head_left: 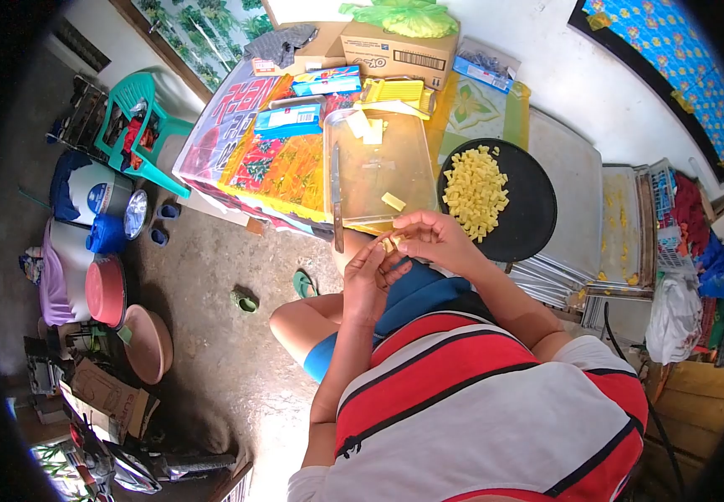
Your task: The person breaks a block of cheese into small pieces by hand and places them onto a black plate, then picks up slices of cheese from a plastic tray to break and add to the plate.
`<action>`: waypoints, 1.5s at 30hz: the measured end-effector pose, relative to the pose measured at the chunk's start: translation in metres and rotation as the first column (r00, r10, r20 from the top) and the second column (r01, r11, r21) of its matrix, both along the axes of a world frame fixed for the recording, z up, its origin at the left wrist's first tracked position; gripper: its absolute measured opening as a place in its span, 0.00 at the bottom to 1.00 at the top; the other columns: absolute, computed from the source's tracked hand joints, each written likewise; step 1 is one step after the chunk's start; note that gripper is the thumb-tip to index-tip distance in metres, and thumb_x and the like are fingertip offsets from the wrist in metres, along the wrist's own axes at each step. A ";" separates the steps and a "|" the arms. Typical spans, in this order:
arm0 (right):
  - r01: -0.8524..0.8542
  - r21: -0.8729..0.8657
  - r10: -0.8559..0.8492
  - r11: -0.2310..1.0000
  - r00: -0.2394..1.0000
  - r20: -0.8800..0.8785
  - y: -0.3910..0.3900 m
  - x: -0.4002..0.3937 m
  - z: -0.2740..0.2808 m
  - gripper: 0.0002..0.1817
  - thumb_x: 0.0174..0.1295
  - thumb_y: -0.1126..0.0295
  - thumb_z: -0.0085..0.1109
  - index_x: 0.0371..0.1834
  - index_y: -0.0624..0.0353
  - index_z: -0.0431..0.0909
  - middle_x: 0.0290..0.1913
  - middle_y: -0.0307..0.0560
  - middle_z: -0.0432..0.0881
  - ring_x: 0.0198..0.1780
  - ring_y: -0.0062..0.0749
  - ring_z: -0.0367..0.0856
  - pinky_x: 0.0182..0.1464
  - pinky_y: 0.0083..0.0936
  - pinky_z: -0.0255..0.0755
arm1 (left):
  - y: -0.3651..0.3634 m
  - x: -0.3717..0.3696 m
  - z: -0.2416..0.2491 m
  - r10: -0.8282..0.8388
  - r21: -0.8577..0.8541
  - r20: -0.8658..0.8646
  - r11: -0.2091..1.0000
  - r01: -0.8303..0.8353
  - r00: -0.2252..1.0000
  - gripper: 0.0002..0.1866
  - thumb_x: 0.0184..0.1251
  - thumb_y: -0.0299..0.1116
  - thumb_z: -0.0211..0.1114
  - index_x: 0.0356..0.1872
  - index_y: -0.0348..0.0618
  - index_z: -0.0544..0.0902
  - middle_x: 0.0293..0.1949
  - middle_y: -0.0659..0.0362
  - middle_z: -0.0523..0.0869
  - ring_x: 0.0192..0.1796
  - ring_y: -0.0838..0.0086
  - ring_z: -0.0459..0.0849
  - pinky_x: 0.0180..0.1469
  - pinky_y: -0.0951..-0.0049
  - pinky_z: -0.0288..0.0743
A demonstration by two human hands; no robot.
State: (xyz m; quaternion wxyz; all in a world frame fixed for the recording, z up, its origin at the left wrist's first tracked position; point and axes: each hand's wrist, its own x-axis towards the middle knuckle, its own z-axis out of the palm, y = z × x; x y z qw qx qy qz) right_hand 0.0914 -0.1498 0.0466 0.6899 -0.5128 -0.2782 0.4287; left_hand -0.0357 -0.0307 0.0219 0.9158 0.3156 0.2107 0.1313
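My left hand (368, 274) and my right hand (435, 241) meet over my lap, at the near edge of the table. Their fingers pinch a small pale-yellow piece (389, 245), partly covered by the fingertips. Just beyond them lies a shallow rectangular tray (383, 176) with a single yellow stick (393, 202) near its front. A long knife (337, 188) rests along the tray's left side, its handle toward me. Pale slips (365, 127) sit at the tray's far end. To the right, a round black tray (529, 205) carries a heap of small yellow pieces (475, 188).
Blue packets (288, 120) and a yellow slatted item (397, 94) lie behind the tray. A cardboard box (399, 54) stands at the back. Stacked metal trays (562, 167) are on the right. A green chair (140, 117), basins (105, 290) and slippers (304, 284) occupy the left floor.
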 end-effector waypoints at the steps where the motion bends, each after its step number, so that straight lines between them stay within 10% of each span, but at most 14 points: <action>1: 0.002 0.000 -0.002 1.000 1.000 0.009 0.000 0.000 0.000 0.19 0.61 0.79 0.59 0.56 0.65 0.71 0.47 0.46 0.81 0.46 0.21 0.80 0.49 0.18 0.75 | 0.000 0.000 0.000 0.003 -0.002 -0.010 1.000 -0.003 1.000 0.16 0.72 0.31 0.53 0.55 0.33 0.75 0.45 0.50 0.84 0.46 0.67 0.85 0.46 0.65 0.84; 12: 0.182 -0.081 -0.157 0.980 0.956 0.248 -0.019 0.016 -0.007 0.15 0.58 0.75 0.65 0.49 0.64 0.78 0.39 0.40 0.82 0.41 0.18 0.80 0.44 0.18 0.75 | -0.003 0.004 -0.004 -0.050 0.045 -0.021 0.998 0.051 0.999 0.12 0.71 0.28 0.55 0.51 0.36 0.76 0.44 0.48 0.84 0.46 0.63 0.86 0.46 0.65 0.84; 18: 0.576 -0.177 -0.317 0.798 0.651 0.690 -0.057 0.060 -0.042 0.12 0.53 0.70 0.68 0.40 0.61 0.83 0.34 0.43 0.85 0.34 0.23 0.82 0.39 0.22 0.76 | -0.008 0.008 -0.006 -0.091 0.041 -0.034 0.995 0.093 0.995 0.11 0.71 0.29 0.55 0.51 0.36 0.75 0.44 0.48 0.85 0.45 0.62 0.86 0.46 0.64 0.83; 45: 0.618 -0.300 -0.347 0.727 0.708 0.615 -0.103 0.101 -0.087 0.13 0.52 0.71 0.67 0.41 0.61 0.82 0.35 0.41 0.85 0.36 0.21 0.81 0.41 0.20 0.74 | -0.008 0.007 -0.015 -0.131 -0.043 -0.022 0.991 0.130 0.991 0.12 0.72 0.29 0.53 0.52 0.35 0.74 0.42 0.50 0.85 0.43 0.65 0.87 0.46 0.65 0.83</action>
